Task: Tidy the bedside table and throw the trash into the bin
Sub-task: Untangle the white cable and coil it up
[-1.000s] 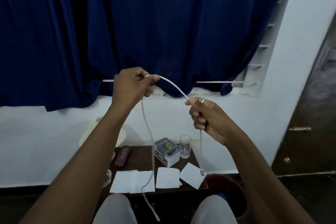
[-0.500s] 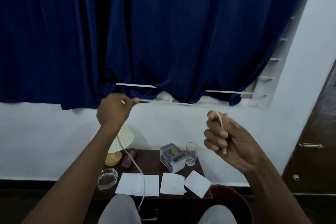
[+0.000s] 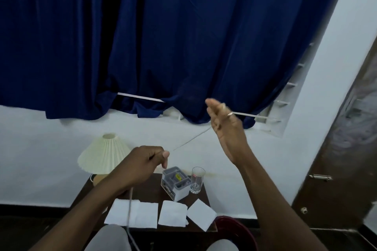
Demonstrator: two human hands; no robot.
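Below, dark bedside table (image 3: 146,193): lamp (image 3: 103,154), glass (image 3: 197,179), white papers (image 3: 134,215).

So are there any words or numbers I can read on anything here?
None can be read.
The small grey box has a yellow label on top and dark print on its side: too small and blurred.
The glass bears a red mark: unreadable.
The white papers look blank.

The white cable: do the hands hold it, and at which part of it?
Both hold the white cable. The left hand pinches it mid-length, its tail hanging down; the right hand grips a part farther along, stretched between them.
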